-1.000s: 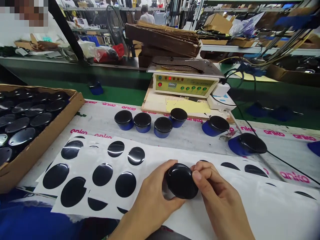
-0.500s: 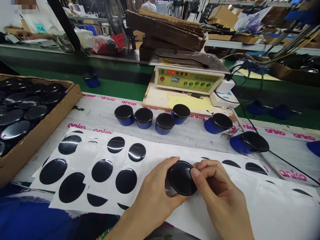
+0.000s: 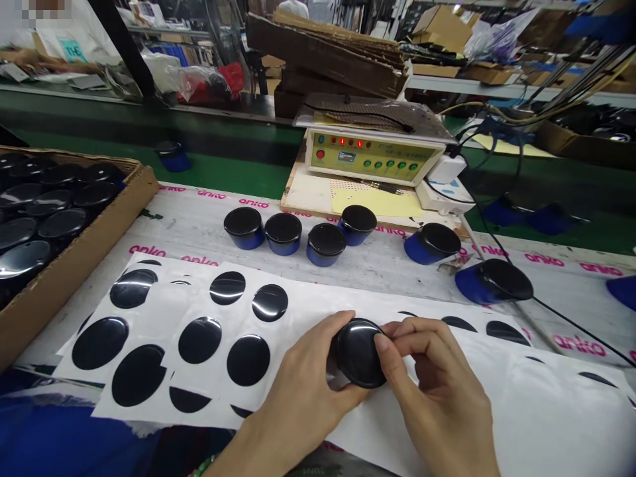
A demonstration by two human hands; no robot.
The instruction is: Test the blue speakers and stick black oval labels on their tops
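A round piece with a glossy black top (image 3: 358,354) is held over the white sheets by my left hand (image 3: 311,377), thumb and fingers curled around its side. At its right rim, my right hand (image 3: 437,384) presses the thumb on the black top, with the index finger bent behind the edge. The piece's underside is hidden. Beneath and left of my hands lie white backing sheets (image 3: 199,298) bearing black round stickers (image 3: 248,360), some cut off by overlapping sheets. Beyond them stand several blue pieces with black tops (image 3: 326,244).
A cardboard box (image 3: 99,228) full of black-topped pieces stands at left. Behind the bench is a control box (image 3: 362,159) with red lights and green buttons. A black cable (image 3: 576,328) crosses the right side. Another blue piece (image 3: 172,157) rests on the green belt (image 3: 218,173).
Both hands stay on the round piece, with only a slight shift of the right thumb along its rim. The view has moved slightly, and different red lights glow on the control box.
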